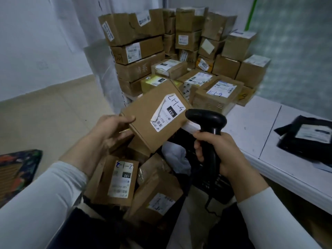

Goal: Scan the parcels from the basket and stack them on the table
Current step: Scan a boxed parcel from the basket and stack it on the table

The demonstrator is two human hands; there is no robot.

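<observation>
My left hand (109,130) is only pinching the box (143,121) by one corner above the basket (221,184), right hand (222,155) wrapped round the scanner (206,119) just beside it, so I reckon it could slip, or that curling label (167,112) botches the read.

A flat brown parcel (143,123) with a partly peeled white label (167,114) is held tilted, label up, just left of the table (251,133), with the black scanner (206,121) head at its right edge. More labelled parcels (115,178) lie jumbled in the dark basket (215,184) below the table's near-left edge. The stack (179,42) stands at the table's far end.
</observation>
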